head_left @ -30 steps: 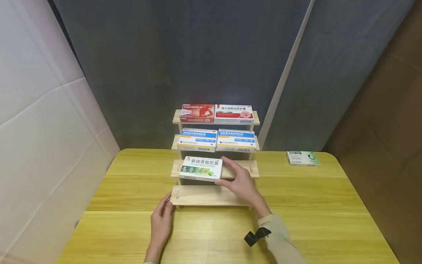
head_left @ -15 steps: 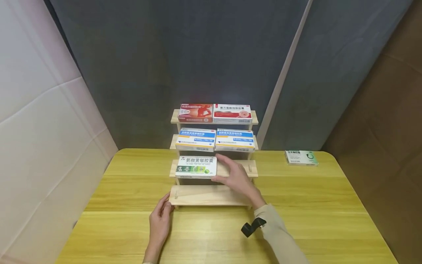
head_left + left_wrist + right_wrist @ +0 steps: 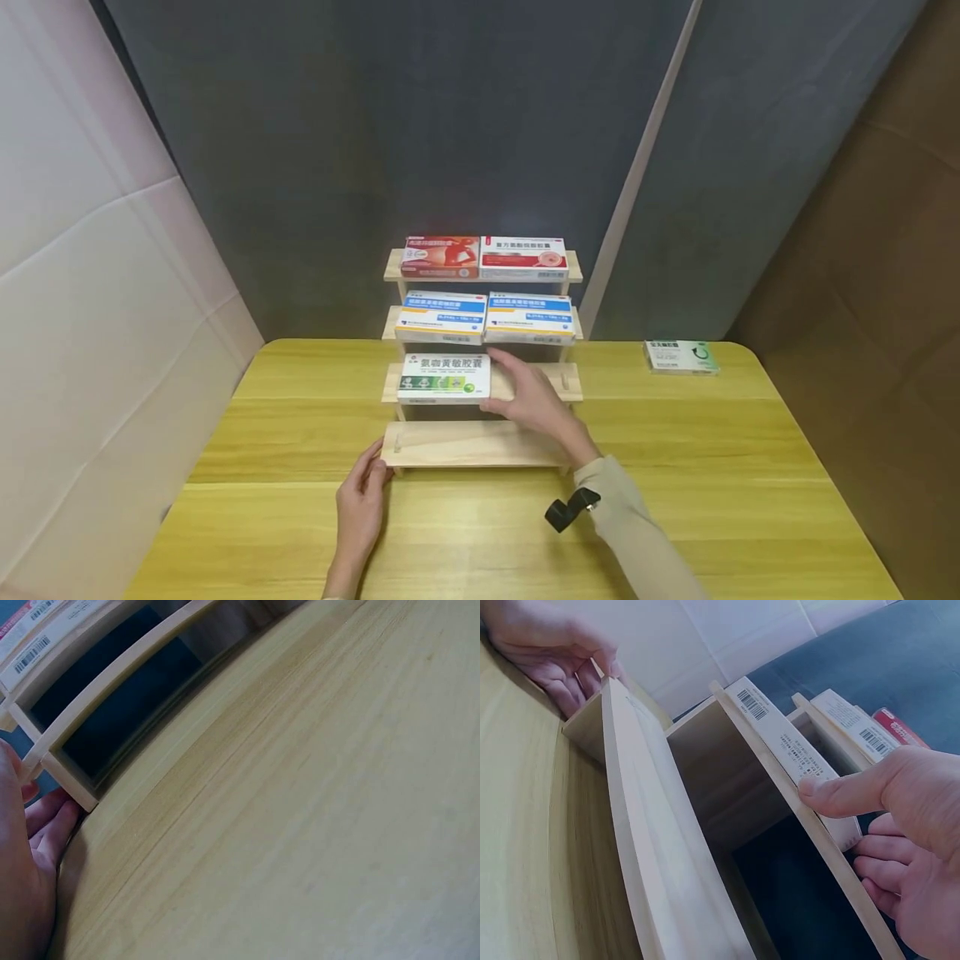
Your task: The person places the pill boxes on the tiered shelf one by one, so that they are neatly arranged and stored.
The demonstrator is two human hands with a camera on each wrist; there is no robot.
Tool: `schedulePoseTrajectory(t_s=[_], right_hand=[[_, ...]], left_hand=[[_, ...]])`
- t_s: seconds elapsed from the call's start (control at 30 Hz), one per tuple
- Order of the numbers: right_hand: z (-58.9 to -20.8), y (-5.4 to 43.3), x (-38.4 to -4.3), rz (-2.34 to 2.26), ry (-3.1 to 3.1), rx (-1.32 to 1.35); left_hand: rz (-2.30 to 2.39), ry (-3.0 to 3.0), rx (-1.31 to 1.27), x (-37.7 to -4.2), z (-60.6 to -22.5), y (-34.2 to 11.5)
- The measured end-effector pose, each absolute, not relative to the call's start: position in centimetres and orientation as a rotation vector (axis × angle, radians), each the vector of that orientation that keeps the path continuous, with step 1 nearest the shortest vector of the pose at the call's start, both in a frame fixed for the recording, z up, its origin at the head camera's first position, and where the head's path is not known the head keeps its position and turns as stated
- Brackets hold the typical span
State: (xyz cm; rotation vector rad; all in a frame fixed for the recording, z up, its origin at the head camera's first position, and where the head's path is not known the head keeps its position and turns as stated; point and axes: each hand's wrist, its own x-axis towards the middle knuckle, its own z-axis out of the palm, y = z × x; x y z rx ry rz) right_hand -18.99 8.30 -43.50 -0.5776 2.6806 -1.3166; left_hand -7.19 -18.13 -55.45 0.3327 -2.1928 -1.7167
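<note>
A white and green medicine box (image 3: 444, 379) lies on the left part of the third shelf down of a stepped wooden display rack (image 3: 472, 444). My right hand (image 3: 536, 404) holds the box by its right end. In the right wrist view, that hand's thumb (image 3: 825, 793) presses the box's front side, while the other fingers lie at its end. My left hand (image 3: 360, 504) grips the left end of the rack's lowest shelf. The left wrist view shows its fingers (image 3: 52, 829) beside the rack's leg.
Two blue and white medicine boxes (image 3: 441, 317) stand side by side on the second shelf. The top shelf bears a red box (image 3: 440, 257) and a red and white box (image 3: 523, 258). Another green and white box (image 3: 681, 357) lies on the table (image 3: 675, 500) at the back right.
My right hand has shifted the green and white box slightly left, and the box has straightened from a tilt to line up with the shelf. The left hand stays on the rack.
</note>
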Motion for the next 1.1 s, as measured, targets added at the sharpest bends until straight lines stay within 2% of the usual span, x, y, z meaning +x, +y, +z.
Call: schedulePoseTrajectory(t_s=[0.5,0.87,1.1], right_hand=[[-42.8,10.4,-18.1,-1.314,2.701,-0.543],[-42.9,13.3,-16.7,-1.287,2.72,-0.683],[-43.1,15.4,-16.0,-1.299,2.752,-0.679]], left_hand=[[-1.75,-2.173,0.304,-7.6,-55.3,-17.8],[-1.69,-2.218,0.343,-7.4,-55.6,-17.8],[-1.71,-2.171,0.346,-7.2,-55.7,-18.1]])
